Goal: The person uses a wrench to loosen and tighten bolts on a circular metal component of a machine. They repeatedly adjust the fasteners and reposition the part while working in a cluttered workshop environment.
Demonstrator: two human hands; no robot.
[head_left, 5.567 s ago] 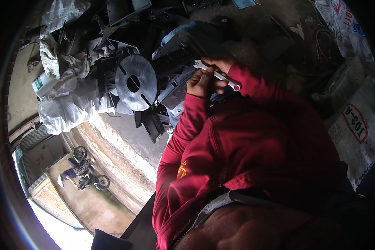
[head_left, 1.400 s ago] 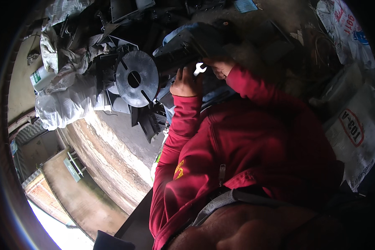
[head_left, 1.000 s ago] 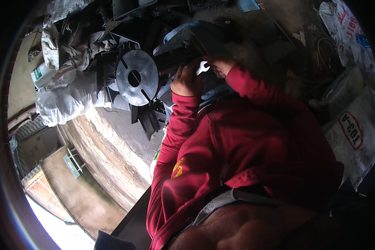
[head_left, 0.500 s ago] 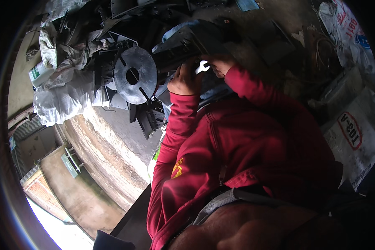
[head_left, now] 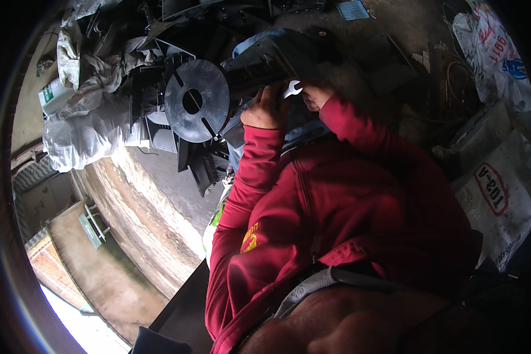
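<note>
Side by side in front of my chest, both hands work at a dark metal piece (head_left: 274,56) lying across my lap. My left hand (head_left: 264,111) is closed around an open-end wrench (head_left: 292,89), whose bright jaw sticks out toward the right. Close against that jaw, my right hand (head_left: 316,95) has its fingers curled together. Whatever they pinch is hidden in shadow. Left of my left hand stands a grey round metal disc (head_left: 180,112) with a centre hole and slots, attached to dark metal parts.
Dark angular metal parts (head_left: 192,168) crowd below the disc. Clear plastic bags (head_left: 79,138) and a white container (head_left: 54,97) lie at the left. White printed sacks (head_left: 501,194) stand at the right. A blue sheet (head_left: 353,10) lies on the floor at the far side.
The wrench jaw has shifted slightly right and up and tilted. My hands stay close together in nearly the same place. The whole view has shifted a little.
</note>
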